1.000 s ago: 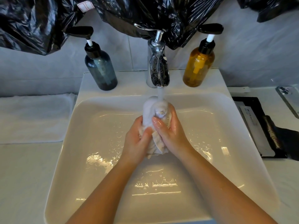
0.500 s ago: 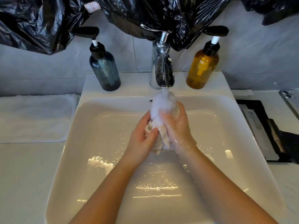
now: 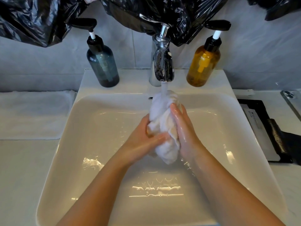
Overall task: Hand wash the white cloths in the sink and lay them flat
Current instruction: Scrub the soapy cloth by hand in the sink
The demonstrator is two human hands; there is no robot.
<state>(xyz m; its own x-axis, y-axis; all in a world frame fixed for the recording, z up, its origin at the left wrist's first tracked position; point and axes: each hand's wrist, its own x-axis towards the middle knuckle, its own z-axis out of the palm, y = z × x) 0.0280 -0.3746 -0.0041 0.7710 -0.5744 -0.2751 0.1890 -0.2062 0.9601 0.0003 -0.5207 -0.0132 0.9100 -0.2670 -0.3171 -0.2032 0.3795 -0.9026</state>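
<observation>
A teal bottle (image 3: 103, 66) and an amber bottle (image 3: 203, 62) are standing either side of the tap (image 3: 162, 66). Black plastic (image 3: 179, 13) is hanging above them, and a black tray (image 3: 254, 101) is lying off right.

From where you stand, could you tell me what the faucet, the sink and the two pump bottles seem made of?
Faucet: polished chromed metal, mirror reflections. Sink: glossy white ceramic, probably; sharp highlights. Amber bottle and blue-grey bottle: translucent tinted plastic or glass; cannot tell which.

**Sink layout on my feed**

I see the cloth (image 3: 160, 123) held between the left hand (image 3: 143, 141) and right hand (image 3: 184, 131), over the sink (image 3: 91, 131) and under the faucet (image 3: 162, 62). The left bottle (image 3: 103, 64) and right bottle (image 3: 202, 64) flank the faucet on the back rim. A folded towel (image 3: 32, 115) lies left of the sink, a tray (image 3: 260, 121) right.
</observation>
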